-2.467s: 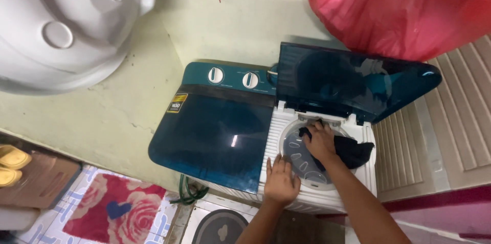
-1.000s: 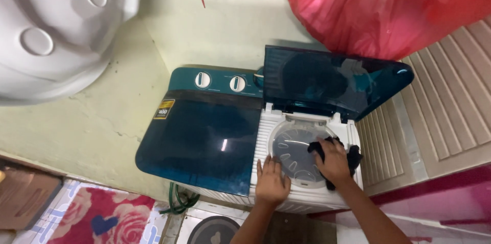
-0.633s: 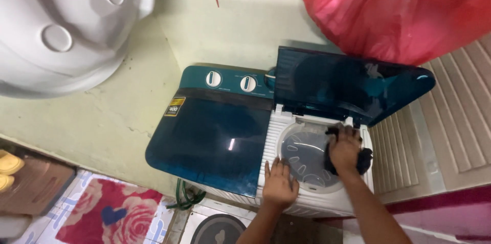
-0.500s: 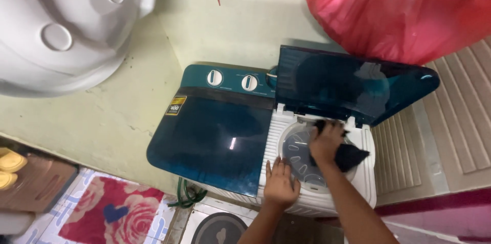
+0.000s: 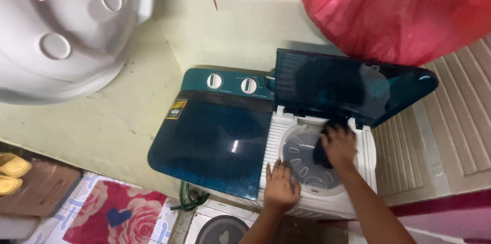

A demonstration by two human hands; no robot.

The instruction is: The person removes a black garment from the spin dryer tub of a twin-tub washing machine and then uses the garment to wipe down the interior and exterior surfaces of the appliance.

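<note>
While the left hand [image 5: 281, 189] lies flat on the washer's [image 5: 220, 142] front rim, right hand [image 5: 338, 145] fingers clutch a dark cloth [image 5: 323, 153] over the spin tub [image 5: 307, 159].

Dark cloth [image 5: 322, 153], bunched under my right hand [image 5: 339, 145], pressed on the grey perforated inner lid [image 5: 303, 159] of the spin tub, near its right side. Colour looks black or navy, hard to tell. Mostly hidden by my fingers.

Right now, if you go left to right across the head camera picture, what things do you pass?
Yellow shoes → rose mat → closed teal lid → left hand → right hand on the dark cloth → ribbed door.
</note>
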